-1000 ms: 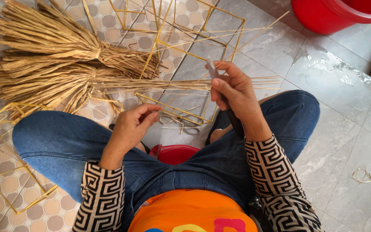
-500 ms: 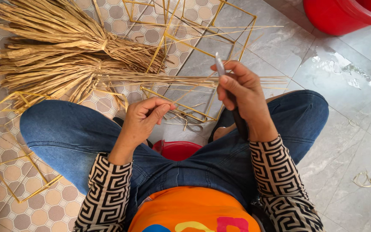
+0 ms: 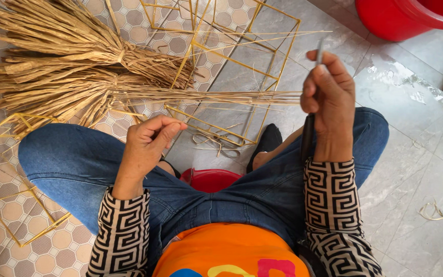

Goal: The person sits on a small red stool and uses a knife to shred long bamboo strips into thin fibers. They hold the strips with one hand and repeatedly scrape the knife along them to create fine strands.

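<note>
Entry, head view. A thin pale strand [image 3: 242, 43] runs from the right hand [image 3: 329, 97] toward the left and away across the floor; a second fine strand seems to lead to the left hand [image 3: 149, 138], though I cannot tell whether it is one piece.

Right hand: raised, closed around a slim grey-tipped tool [image 3: 320, 51] with a dark handle running down along the wrist. Left hand: lower, thumb and forefinger pinched narrow, apparently on strand fibre too fine to resolve.

My judgement on doing this well: keep the strand taut between the hands, hold the pinch close to the working end, and draw the tool along the fibre, not across it, so it does not snap.

The strand looks dry, straw-coloured, stiff and very thin.

Beyond the left hand lie two tied straw bundles [image 3: 78, 77], fanned at the far end. Between and beyond both hands stand yellow stick frames [image 3: 232, 61], open box shapes. Below the hands, blue-jeaned crossed legs [image 3: 67, 159] with a small red bowl [image 3: 214, 179] between them. Far beyond the right hand, a red bucket [image 3: 401, 20] on grey tile.
</note>
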Available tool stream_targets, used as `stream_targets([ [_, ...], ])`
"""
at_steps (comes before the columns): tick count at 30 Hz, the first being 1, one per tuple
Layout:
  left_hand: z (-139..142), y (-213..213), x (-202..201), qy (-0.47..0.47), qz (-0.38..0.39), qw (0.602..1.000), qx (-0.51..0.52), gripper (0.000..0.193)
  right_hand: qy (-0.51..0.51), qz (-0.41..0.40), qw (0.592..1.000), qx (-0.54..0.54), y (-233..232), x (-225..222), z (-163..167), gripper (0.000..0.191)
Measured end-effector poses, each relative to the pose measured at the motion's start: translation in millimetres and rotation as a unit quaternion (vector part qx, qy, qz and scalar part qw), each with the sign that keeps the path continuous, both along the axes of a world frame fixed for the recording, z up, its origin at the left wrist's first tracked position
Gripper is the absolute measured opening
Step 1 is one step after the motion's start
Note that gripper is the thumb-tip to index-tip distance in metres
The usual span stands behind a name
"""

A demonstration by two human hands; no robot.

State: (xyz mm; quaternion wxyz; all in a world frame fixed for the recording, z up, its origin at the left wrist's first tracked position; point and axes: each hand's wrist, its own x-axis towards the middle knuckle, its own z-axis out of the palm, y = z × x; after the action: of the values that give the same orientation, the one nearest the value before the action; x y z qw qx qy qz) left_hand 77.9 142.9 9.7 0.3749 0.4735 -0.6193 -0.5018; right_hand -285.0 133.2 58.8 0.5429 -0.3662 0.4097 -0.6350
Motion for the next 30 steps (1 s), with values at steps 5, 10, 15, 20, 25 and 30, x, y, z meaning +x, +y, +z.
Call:
stream_targets([
  [5,-9.2,-3.2,-7.1,0.029,-0.003,1.0,-0.002,0.014,0.039,0.138,0.99,-0.002,6.5,20.5,-1.6,0.047],
  [10,-6.6,-2.1,-15.5,0.001,-0.026,0.999,-0.02,0.014,0.116,0.219,0.966,0.074,6.1,58.1,-8.5,0.041],
  [15,-1.0,-0.7,-16.3,0.008,-0.045,0.999,-0.027,0.016,0.084,0.188,0.977,0.058,2.4,57.9,-8.7,0.03],
  [20,-1.2,1.2,-11.7,0.01,-0.044,0.999,-0.031,0.016,0.07,0.139,0.987,0.045,-1.7,46.5,-12.0,0.025],
  [25,-3.0,-1.2,-6.6,-0.001,-0.035,0.999,-0.018,0.016,0.022,0.072,0.997,0.028,-4.5,21.8,-5.2,0.023],
  [30,-4.6,-0.9,-11.4,-0.001,-0.043,0.999,-0.013,0.015,0.03,0.118,0.992,0.035,0.3,31.8,-5.3,0.031],
])
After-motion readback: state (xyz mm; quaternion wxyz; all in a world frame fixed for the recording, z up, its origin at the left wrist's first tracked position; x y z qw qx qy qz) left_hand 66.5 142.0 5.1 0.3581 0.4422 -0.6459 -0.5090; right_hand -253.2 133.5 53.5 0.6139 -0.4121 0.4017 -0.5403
